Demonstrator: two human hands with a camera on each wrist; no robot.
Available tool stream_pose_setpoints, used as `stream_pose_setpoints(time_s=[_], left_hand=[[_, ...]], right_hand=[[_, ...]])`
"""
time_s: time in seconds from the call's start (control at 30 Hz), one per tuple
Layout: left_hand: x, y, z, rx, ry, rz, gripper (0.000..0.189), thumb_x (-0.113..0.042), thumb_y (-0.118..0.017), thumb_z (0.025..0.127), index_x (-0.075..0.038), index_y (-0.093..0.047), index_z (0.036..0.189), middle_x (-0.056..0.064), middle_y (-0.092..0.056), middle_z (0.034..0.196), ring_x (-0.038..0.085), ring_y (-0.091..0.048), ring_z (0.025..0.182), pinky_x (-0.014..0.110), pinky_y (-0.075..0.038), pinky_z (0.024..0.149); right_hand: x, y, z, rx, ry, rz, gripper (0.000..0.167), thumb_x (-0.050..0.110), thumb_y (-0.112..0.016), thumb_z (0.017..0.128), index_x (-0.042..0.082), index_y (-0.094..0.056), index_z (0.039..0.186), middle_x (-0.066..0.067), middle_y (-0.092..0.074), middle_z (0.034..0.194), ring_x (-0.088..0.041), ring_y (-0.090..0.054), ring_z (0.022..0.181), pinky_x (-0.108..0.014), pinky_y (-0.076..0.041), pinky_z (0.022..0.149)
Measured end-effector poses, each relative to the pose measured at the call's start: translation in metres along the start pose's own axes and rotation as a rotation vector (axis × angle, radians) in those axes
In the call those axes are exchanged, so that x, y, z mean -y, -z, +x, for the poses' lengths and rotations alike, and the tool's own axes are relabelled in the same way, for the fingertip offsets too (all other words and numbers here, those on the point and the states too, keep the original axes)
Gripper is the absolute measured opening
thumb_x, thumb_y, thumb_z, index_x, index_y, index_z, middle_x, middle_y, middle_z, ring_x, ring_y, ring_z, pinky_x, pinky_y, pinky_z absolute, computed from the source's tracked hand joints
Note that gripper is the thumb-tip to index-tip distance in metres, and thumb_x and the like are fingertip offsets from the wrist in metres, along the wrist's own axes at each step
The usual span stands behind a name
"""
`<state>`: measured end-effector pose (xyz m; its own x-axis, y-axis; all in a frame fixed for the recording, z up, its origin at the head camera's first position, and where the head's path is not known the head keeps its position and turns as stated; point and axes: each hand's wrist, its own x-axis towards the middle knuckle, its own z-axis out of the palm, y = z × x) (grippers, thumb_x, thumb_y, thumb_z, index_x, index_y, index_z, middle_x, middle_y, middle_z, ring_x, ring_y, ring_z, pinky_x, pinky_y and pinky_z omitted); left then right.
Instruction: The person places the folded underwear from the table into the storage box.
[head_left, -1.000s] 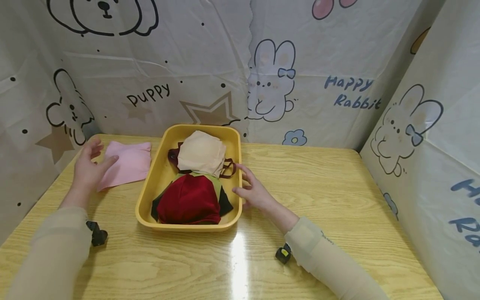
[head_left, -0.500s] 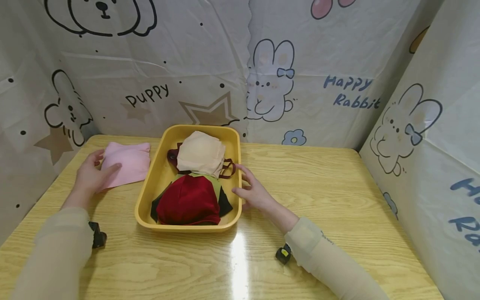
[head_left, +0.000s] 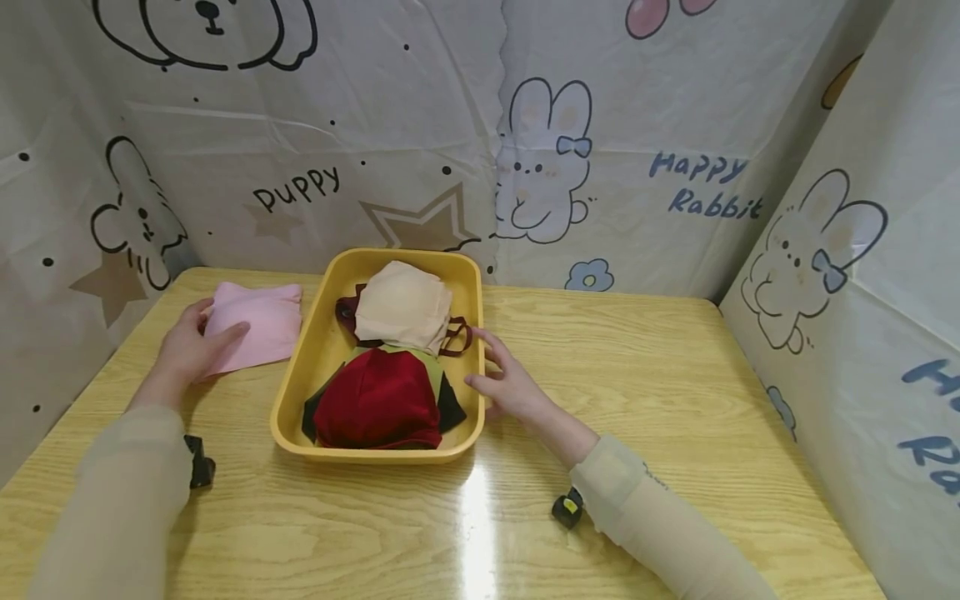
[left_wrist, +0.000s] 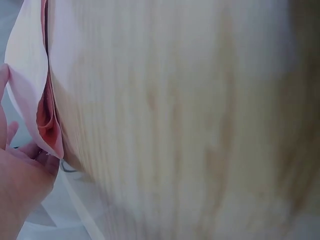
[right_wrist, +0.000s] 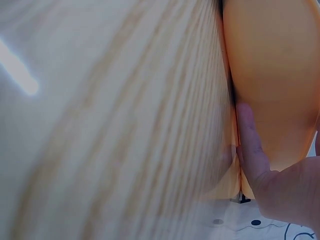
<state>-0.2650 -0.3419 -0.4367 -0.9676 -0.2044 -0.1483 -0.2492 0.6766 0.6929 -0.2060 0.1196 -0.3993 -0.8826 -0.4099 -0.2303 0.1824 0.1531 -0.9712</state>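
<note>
A puffy piece of pink cloth (head_left: pixel 258 321) lies on the table to the left of the yellow tray; the left wrist view shows its layered edge. My left hand (head_left: pixel 189 340) grips its left side, thumb over the top and fingers at the edge, some of them tucked out of sight beneath it. My right hand (head_left: pixel 516 383) holds the right wall of the yellow tray (head_left: pixel 283 429), its thumb reaching over the rim. In the right wrist view, a finger (right_wrist: pixel 252 142) lies along the outer wall near the table.
Inside the tray, a domed dark red cloth (head_left: pixel 378 400) sits at the front on green cloth (head_left: pixel 450 404). Behind it lies beige cloth (head_left: pixel 401 304), with dark red straps (head_left: pixel 456 337) beside it. A printed curtain (head_left: pixel 420 125) encloses the back and sides of the wooden table (head_left: pixel 615 375).
My left hand has moved slightly right and closed in on the pink cloth, its thumb now farther over the top. The right hand and the tray have stayed put.
</note>
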Motion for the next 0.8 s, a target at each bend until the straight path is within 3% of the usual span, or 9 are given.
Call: stream_pose_setpoints(time_s=[0.2, 0.47, 0.8], left_hand=[[-0.003, 0.000, 0.000, 0.033, 0.042, 0.016, 0.108, -0.072, -0.043, 0.082, -0.004, 0.005, 0.150, 0.034, -0.006, 0.150, 0.051, -0.011, 0.137, 0.064, -0.016, 0.107], [-0.012, -0.005, 0.005, 0.022, 0.175, 0.060, 0.113, -0.077, -0.039, 0.079, -0.003, 0.008, 0.149, 0.033, -0.003, 0.151, 0.055, -0.006, 0.134, 0.070, -0.012, 0.104], [-0.016, -0.003, 0.005, 0.011, 0.153, 0.047, 0.115, -0.071, -0.053, 0.077, -0.002, 0.004, 0.150, 0.033, -0.006, 0.151, 0.057, -0.006, 0.132, 0.071, -0.013, 0.102]], right_hand=[[0.000, -0.001, 0.000, -0.004, -0.006, 0.000, 0.078, 0.006, -0.056, 0.088, 0.030, -0.018, 0.150, -0.013, -0.015, 0.155, -0.043, -0.042, 0.126, -0.050, -0.055, 0.069], [0.001, 0.000, 0.001, -0.022, -0.012, -0.002, 0.078, 0.006, -0.057, 0.087, 0.030, -0.019, 0.150, -0.013, -0.015, 0.156, -0.043, -0.041, 0.127, -0.050, -0.055, 0.070], [0.001, 0.000, 0.000, -0.005, -0.008, 0.009, 0.077, 0.005, -0.056, 0.087, 0.030, -0.019, 0.150, -0.013, -0.015, 0.155, -0.043, -0.042, 0.126, -0.053, -0.054, 0.071]])
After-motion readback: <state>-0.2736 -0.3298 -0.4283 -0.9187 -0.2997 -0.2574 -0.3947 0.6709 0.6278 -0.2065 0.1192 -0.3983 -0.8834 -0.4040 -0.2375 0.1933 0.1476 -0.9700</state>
